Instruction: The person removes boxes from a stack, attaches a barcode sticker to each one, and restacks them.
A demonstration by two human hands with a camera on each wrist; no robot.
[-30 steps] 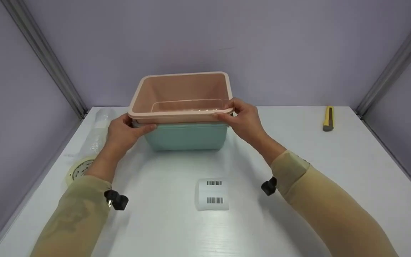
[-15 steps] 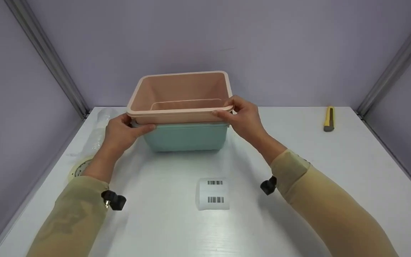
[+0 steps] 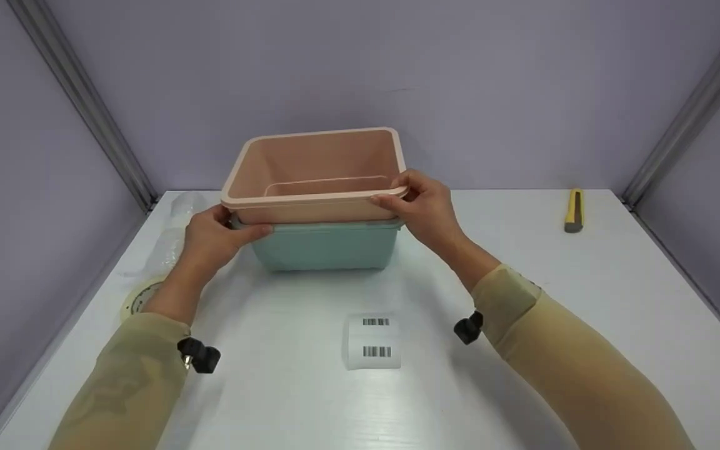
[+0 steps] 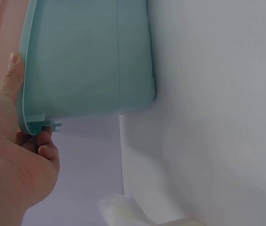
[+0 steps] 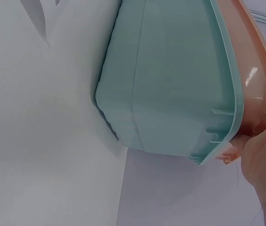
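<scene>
White tabletop [image 3: 522, 350] fills the booth, closed in by lilac walls [image 3: 522, 87] with metal posts in the far corners. Toward 12 o'clock from the person stand two nested tubs: a pink tub [image 3: 319, 164] sits inside a green tub [image 3: 325, 245], whose base rests on the table.

At the stack's 9 o'clock corner, the left hand [image 3: 213, 240] grips the green tub's rim; the thumb lies along the seam under the pink rim (the left wrist view shows the thumb tip on the pink wall and the curled fingers below the green lip). At the 3 o'clock corner, the right hand [image 3: 425, 209] pinches the pink tub's rim, thumb on top and fingers curled beneath it. The stack thus lies between the two hands, touching both, with the pink rim raised a little above the green one.

Near the person, at 6 o'clock from the tubs, lies a sheet of barcode labels [image 3: 372, 340]. A yellow box cutter [image 3: 575, 210] lies well apart at 2 o'clock. At 9 o'clock a tape roll [image 3: 137, 298] sits partly hidden by the left forearm, with clear bubble wrap [image 3: 169, 244] just beyond it.
</scene>
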